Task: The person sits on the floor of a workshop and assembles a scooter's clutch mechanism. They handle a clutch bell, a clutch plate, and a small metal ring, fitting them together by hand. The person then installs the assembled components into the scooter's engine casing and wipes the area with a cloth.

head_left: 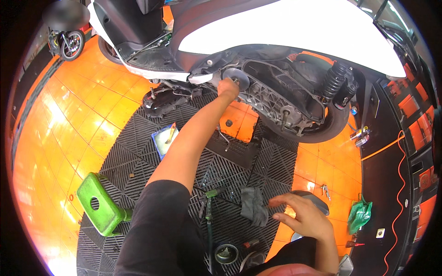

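Observation:
My left hand (227,87) is closed at the centre of a round metal disc (241,76) on the scooter's exposed drive housing (264,96); my fingers wrap its hub, partly hidden. My right hand (301,216) hangs at the lower right, fingers apart and slightly bent, holding nothing, beside a dark grey cloth (253,207) on the floor. The white and black scooter (285,27) stands across the top, with a shaft (284,119) sticking out near its rear wheel (334,129). A removed black cover (156,103) lies below the footboard.
Black matting (129,152) holds a green stool (99,204), a blue tray (163,140), a tool with green grip (211,195) and a round container (226,253). Orange floor (55,138) surrounds it. A green bag (359,214), red hose (399,175) and another motorbike (69,46) are at the edges.

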### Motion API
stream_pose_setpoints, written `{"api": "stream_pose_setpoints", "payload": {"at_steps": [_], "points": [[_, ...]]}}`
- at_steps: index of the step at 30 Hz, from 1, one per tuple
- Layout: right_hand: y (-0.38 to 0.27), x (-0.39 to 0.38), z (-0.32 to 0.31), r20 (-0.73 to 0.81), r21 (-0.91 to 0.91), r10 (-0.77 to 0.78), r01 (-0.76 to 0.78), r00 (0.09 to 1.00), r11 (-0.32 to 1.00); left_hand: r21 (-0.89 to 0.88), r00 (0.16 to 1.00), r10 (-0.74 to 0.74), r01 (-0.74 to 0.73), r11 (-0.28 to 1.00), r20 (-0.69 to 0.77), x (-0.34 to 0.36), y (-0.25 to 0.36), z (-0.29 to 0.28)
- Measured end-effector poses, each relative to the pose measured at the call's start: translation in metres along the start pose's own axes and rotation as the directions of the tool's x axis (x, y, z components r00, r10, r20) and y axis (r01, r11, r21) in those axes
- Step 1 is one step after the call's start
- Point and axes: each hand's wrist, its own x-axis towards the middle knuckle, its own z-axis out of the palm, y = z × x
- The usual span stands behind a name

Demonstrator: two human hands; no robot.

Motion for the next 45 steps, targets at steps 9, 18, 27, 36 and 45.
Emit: {"api": "stream_pose_setpoints", "payload": {"at_steps": [9, 18, 27, 36, 45], "points": [[0.032, 0.006, 0.002, 0.035, 0.091, 0.034, -0.037, 0.999, 0.995, -0.103, 0.985, 0.144, -0.134, 0.986, 0.090, 0.032, -0.043, 0.018], [0.050, 0.013, 0.008, 0.161, 0.082, 0.165, -0.180, 0.973, 0.980, -0.592, 0.956, 0.004, 0.180, 0.786, 0.295, 0.014, -0.016, 0.011], [0.051, 0.015, 0.014, 0.211, 0.077, 0.188, -0.208, 0.959, 0.975, -0.708, 0.898, -0.075, 0.391, 0.589, 0.434, 0.034, -0.011, 0.019], [0.052, 0.016, 0.020, 0.231, 0.074, 0.230, -0.253, 0.945, 0.965, -0.708, 0.855, -0.089, 0.476, 0.522, 0.510, 0.040, -0.009, 0.014], [0.047, 0.022, 0.032, 0.277, 0.053, 0.225, -0.249, 0.934, 0.967, -0.725, 0.830, -0.007, 0.491, 0.483, 0.557, 0.040, -0.019, 0.010]]}}
